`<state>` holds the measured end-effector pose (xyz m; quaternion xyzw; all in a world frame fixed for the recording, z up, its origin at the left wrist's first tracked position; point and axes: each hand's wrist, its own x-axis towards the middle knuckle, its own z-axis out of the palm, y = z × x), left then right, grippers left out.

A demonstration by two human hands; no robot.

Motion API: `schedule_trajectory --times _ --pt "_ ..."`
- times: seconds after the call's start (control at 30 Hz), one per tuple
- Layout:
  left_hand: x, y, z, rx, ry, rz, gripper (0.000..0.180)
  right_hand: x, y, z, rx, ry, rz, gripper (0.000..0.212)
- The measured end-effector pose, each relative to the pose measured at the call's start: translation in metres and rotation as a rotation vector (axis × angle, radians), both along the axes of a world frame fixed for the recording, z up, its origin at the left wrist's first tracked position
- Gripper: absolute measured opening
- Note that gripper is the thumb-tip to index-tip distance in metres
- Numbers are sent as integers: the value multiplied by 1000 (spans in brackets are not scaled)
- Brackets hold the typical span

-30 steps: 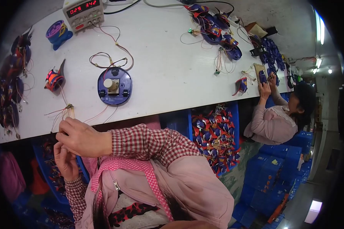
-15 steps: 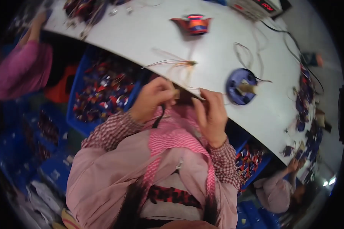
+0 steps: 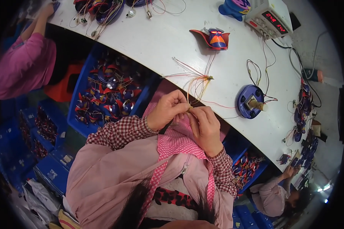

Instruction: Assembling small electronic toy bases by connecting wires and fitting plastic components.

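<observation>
In front of my body, at the table's near edge, both hands meet fingertip to fingertip. My left hand (image 3: pixel 169 110) pinches a small tan piece (image 3: pixel 189 109); thin wires run up from it toward the table. My right hand (image 3: pixel 206 128) is closed, its fingertips pressed at that piece and the wires. Just beyond lies a small circuit board (image 3: pixel 209 77) with a fan of red, white and yellow wires. Some of these wires lead to a purple and orange toy figure part (image 3: pixel 218 38) with red wings. At right rests a round purple base (image 3: pixel 249 101) with a tan cylinder on it.
A power supply (image 3: pixel 269 19) with a lit red display stands at the back right, beside a blue toy part (image 3: pixel 234 8). Blue bins (image 3: pixel 74 110) of toy parts stand below the table's edge. Other people sit left (image 3: pixel 25 68) and right (image 3: pixel 269 198).
My right hand has moved in to join my left at the small tan piece, and its fingers have closed. The view has shifted, so the table things appear lower and further right.
</observation>
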<state>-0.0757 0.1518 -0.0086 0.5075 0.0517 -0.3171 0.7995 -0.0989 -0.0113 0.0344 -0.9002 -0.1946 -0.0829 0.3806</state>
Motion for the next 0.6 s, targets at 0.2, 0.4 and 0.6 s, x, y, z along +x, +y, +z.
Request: schedule_trajectory --times 0.2,0.4,0.6 --pt "-4 0 -1 -43 34 60 9 5 1 2 -1 26 67 22" --pt "-4 -2 -1 -48 34 95 10 7 0 0 -19 -6 89 21" --pt "-6 -6 2 -29 28 106 10 7 -5 -1 -23 -27 99 21"
